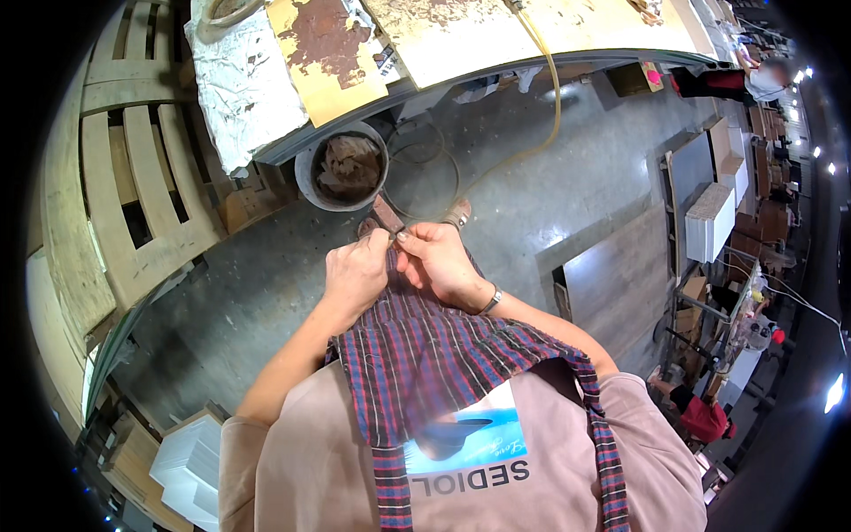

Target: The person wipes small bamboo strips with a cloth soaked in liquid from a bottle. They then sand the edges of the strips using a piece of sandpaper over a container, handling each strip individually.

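Note:
In front of my checked apron [417, 355] my two hands meet at the fingertips. My left hand [353, 273] is closed, its thumb and forefinger pinching the lower end of a small reddish-brown flat piece [385, 214], perhaps folded sandpaper. Close beside it, my right hand [441, 262] is also closed in a pinch on that end, with the other fingers curled under. The piece points up and away from me, toward a bucket [306, 182] holding crumpled brown scraps. What lies between the fingertips is partly hidden.
Beyond the bucket stands a workbench with a paint-stained board [390, 22] and white crumpled sheeting [244, 97]. A yellow hose [557, 106] hangs from it onto the floor. Wooden pallets [146, 160] stand at left, a flat panel [620, 279] and white boxes [712, 222] at right. Other people are farther right.

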Action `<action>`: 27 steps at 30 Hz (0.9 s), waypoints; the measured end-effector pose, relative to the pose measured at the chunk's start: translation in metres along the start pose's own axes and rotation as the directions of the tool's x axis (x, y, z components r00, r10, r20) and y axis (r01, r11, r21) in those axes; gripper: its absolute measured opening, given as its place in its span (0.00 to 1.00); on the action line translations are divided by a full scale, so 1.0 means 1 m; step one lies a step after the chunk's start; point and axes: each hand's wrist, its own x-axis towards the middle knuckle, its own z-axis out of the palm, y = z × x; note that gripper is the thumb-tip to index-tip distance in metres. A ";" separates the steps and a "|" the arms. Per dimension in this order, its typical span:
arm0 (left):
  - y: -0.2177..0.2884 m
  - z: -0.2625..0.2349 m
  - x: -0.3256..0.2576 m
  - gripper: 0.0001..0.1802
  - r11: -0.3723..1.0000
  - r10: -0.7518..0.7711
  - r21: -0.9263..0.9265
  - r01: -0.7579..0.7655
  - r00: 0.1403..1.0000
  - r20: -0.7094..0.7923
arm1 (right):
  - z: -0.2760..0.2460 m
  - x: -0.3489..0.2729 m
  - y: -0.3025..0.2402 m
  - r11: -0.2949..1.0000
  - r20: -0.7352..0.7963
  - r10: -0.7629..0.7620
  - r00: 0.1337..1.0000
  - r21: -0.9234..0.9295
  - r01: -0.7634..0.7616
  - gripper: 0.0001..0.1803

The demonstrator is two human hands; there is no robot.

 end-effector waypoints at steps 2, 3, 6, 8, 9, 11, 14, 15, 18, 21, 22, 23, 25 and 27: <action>-0.002 0.003 0.001 0.05 0.999 0.031 0.019 -0.031 1.000 -0.001 | 0.005 -0.002 -0.002 1.000 -0.061 -0.014 0.998 -0.029 0.012 0.11; -0.004 0.005 0.002 0.05 0.999 0.042 0.031 -0.042 0.999 -0.001 | 0.007 -0.002 -0.002 0.999 -0.091 -0.022 0.996 -0.043 0.018 0.12; -0.008 0.012 0.001 0.05 0.997 0.059 0.049 -0.058 0.998 -0.007 | 0.010 -0.004 -0.001 0.999 -0.132 -0.046 0.990 -0.013 0.044 0.12; -0.011 0.018 -0.001 0.04 0.995 0.032 0.093 -0.031 0.999 -0.004 | 0.009 -0.003 0.003 0.998 -0.142 -0.048 0.989 0.023 0.051 0.12; -0.015 0.022 -0.003 0.04 0.991 0.001 0.133 -0.001 1.000 0.000 | 0.010 -0.003 0.003 0.998 -0.146 -0.048 0.988 0.040 0.055 0.11; -0.039 0.030 -0.008 0.03 0.964 -0.148 0.232 0.127 0.986 0.074 | 0.017 -0.015 -0.001 0.991 -0.026 -0.081 0.996 -0.105 0.078 0.10; -0.093 0.032 -0.040 0.03 0.906 -0.323 0.324 0.272 0.940 0.114 | 0.030 -0.021 -0.012 0.996 -0.011 -0.071 0.997 -0.055 0.070 0.08; -0.090 0.025 -0.041 0.04 0.864 -0.410 0.350 0.363 0.909 0.070 | 0.021 -0.013 -0.005 0.997 -0.078 -0.075 0.994 -0.006 0.075 0.08; -0.062 0.008 -0.023 0.03 0.948 -0.253 0.187 0.259 0.966 -0.052 | 0.003 -0.002 0.012 0.996 -0.170 -0.017 0.985 0.086 0.032 0.09; -0.019 0.003 -0.003 0.02 0.996 -0.030 0.078 0.038 0.995 -0.100 | 0.009 0.001 0.012 0.999 -0.167 -0.032 0.985 0.032 0.038 0.09; -0.014 0.006 -0.002 0.03 0.996 0.003 0.089 0.004 0.998 -0.070 | 0.010 0.001 0.011 0.999 -0.162 -0.036 0.986 0.005 0.037 0.09; -0.011 0.011 -0.002 0.03 0.995 0.036 0.096 -0.032 0.999 -0.037 | 0.010 0.000 0.010 0.999 -0.163 -0.042 0.986 -0.019 0.039 0.10; -0.007 0.015 -0.003 0.05 0.997 0.031 0.068 -0.030 0.999 -0.010 | 0.010 -0.003 0.007 0.997 -0.166 -0.053 0.985 -0.067 0.043 0.12; -0.006 0.014 -0.003 0.05 0.999 0.021 0.047 -0.019 1.000 -0.023 | 0.011 -0.004 0.007 0.996 -0.157 -0.083 0.984 -0.055 0.075 0.12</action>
